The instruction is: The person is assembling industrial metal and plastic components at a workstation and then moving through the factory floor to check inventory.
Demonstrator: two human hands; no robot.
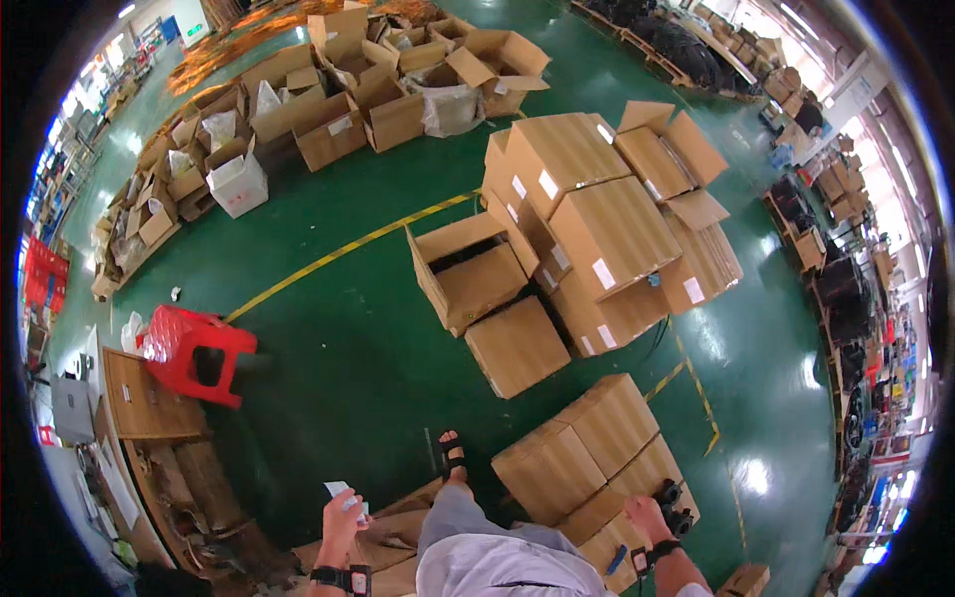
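Note:
In my left hand is a small bunch of white paper labels, pinched between closed fingers. My right hand is curled in a loose fist over the closed cardboard boxes at the lower right. Right beside it sits a dark black object whose kind I cannot make out. Whether the right fingers grip it, or something else, is hidden. A small blue tool lies on the nearest box, close to my right wrist. Flattened cardboard lies on the floor below my left hand.
Ahead stands a stack of taped boxes, with an open box at its left. A red plastic stool is next to the wooden desk on the left. Open cartons line the back; loaded pallets run along the right.

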